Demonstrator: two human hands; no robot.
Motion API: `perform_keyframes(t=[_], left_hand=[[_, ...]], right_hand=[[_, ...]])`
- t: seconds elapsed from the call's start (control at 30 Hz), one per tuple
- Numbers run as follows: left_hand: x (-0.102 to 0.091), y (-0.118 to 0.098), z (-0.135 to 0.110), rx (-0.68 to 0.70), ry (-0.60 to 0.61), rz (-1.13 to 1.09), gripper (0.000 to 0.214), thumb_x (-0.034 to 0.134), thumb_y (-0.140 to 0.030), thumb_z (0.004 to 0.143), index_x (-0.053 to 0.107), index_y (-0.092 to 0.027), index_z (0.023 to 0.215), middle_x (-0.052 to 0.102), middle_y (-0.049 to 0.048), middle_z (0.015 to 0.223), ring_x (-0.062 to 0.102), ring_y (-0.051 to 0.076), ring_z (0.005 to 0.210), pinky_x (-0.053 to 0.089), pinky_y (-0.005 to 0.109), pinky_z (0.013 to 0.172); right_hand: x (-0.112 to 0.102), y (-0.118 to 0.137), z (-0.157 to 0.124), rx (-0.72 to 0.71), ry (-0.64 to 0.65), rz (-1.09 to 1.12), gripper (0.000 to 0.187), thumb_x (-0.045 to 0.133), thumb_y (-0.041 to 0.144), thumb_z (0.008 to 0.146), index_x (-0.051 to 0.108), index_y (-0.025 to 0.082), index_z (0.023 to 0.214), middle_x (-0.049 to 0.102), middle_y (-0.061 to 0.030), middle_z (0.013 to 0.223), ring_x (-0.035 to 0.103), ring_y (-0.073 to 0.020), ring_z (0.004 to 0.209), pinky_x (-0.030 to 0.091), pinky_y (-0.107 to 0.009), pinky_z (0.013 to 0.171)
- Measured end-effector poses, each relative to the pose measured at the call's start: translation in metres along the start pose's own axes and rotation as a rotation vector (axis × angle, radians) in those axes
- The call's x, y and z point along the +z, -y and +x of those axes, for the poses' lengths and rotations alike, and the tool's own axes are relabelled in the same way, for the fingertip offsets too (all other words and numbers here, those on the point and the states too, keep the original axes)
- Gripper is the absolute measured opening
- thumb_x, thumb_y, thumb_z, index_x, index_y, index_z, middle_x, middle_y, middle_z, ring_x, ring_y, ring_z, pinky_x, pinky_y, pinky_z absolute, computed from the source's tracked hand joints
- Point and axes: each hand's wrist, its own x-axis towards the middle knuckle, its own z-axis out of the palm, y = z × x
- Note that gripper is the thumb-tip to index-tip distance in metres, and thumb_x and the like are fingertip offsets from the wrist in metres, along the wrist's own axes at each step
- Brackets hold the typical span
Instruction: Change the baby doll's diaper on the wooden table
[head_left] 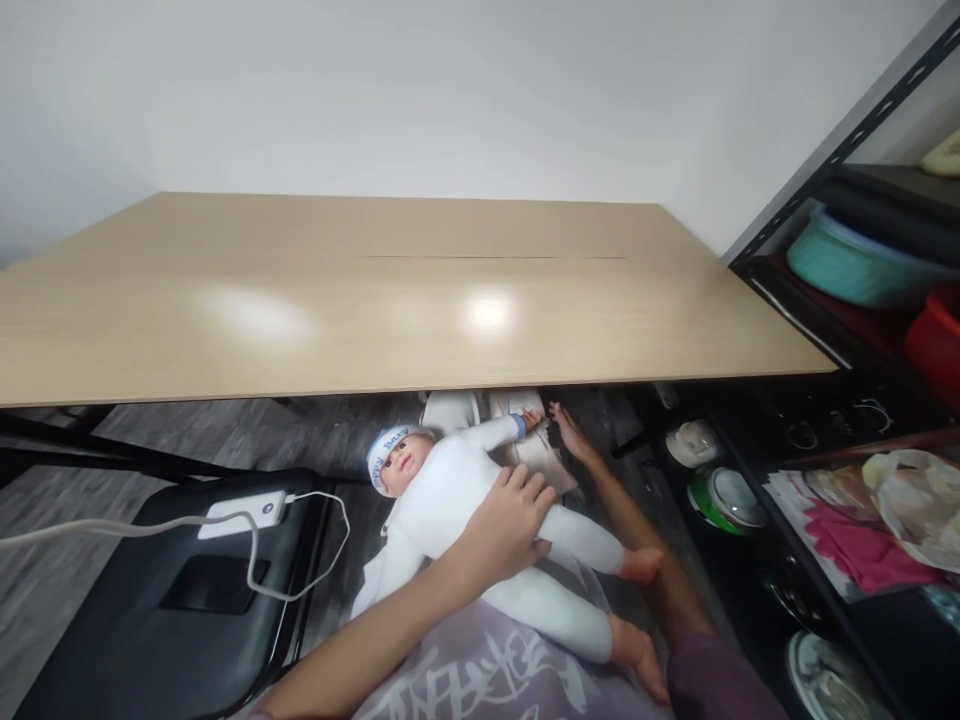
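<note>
The doll lies across the lap; the left hand holds its hip, the right hand's grip is open. If the left loosens, the doll could slide off

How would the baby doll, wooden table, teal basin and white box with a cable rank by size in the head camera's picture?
Largest to smallest, as they look:
1. wooden table
2. baby doll
3. teal basin, partly hidden
4. white box

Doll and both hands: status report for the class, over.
Left hand on the doll, at the hips. Right hand open, near its hand. Doll face up. Tabletop hides part of the floor.
</note>
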Motion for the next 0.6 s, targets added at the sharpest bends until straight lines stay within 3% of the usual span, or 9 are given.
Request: perform_keyframes(t=[0.07, 0.2, 0.3, 0.4, 0.5, 0.6], left_hand=[[-0.001, 0.0, -0.002, 0.009, -0.007, 0.001, 0.042, 0.087, -0.043, 0.092, 0.067, -0.019, 0.12, 0.069, 0.0106, 0.119, 0.061, 0.034, 0.114, 0.048, 0.047, 0.095], [-0.001, 0.002, -0.005, 0.027, -0.025, -0.008, 0.042, 0.088, -0.043, 0.091, 0.069, -0.021, 0.122, 0.068, 0.0097, 0.118, 0.06, 0.034, 0.113, 0.049, 0.047, 0.096], [-0.002, 0.004, -0.006, 0.061, -0.034, -0.022, 0.044, 0.089, -0.044, 0.091, 0.07, -0.022, 0.123, 0.068, 0.0089, 0.117, 0.06, 0.033, 0.113, 0.05, 0.048, 0.101], [-0.007, 0.005, -0.016, 0.086, -0.078, -0.076, 0.05, 0.085, -0.049, 0.096, 0.068, -0.022, 0.135, 0.07, 0.0109, 0.129, 0.061, 0.033, 0.116, 0.052, 0.049, 0.104], [-0.007, 0.007, -0.052, 0.078, -0.287, -0.188, 0.049, 0.072, -0.043, 0.107, 0.059, -0.027, 0.151, 0.071, 0.0115, 0.141, 0.065, 0.031, 0.125, 0.054, 0.051, 0.112], [0.01, 0.015, -0.119, 0.037, -0.659, -0.228, 0.036, 0.065, -0.019, 0.102, 0.062, -0.033, 0.135, 0.077, 0.0051, 0.117, 0.073, 0.027, 0.113, 0.06, 0.054, 0.111]], right_hand=[[-0.019, 0.012, 0.0, -0.052, 0.078, 0.011, 0.054, 0.045, 0.065, 0.114, 0.076, 0.026, 0.134, 0.078, -0.0126, 0.141, 0.071, -0.0308, 0.133, 0.056, -0.052, 0.117], [-0.029, 0.058, -0.002, -0.351, 0.374, -0.056, 0.051, 0.071, 0.057, 0.103, 0.073, 0.03, 0.147, 0.073, -0.0082, 0.151, 0.063, -0.0301, 0.144, 0.047, -0.05, 0.127], [-0.005, 0.094, -0.002, -0.607, 0.626, -0.256, 0.057, 0.08, 0.043, 0.097, 0.07, 0.025, 0.15, 0.072, -0.0112, 0.151, 0.063, -0.033, 0.143, 0.049, -0.049, 0.124], [0.028, 0.124, -0.001, -0.656, 0.733, -0.519, 0.039, 0.078, 0.025, 0.093, 0.074, 0.018, 0.131, 0.081, -0.0134, 0.125, 0.075, -0.0335, 0.114, 0.059, -0.045, 0.102], [0.046, 0.148, -0.009, -0.755, 0.703, -0.604, 0.026, 0.072, 0.021, 0.096, 0.072, 0.018, 0.121, 0.082, -0.0132, 0.111, 0.076, -0.0323, 0.1, 0.059, -0.042, 0.091], [0.041, 0.165, -0.031, -0.889, 0.586, -0.475, 0.024, 0.071, 0.03, 0.099, 0.069, 0.02, 0.12, 0.081, -0.0135, 0.113, 0.075, -0.0322, 0.104, 0.058, -0.043, 0.094]])
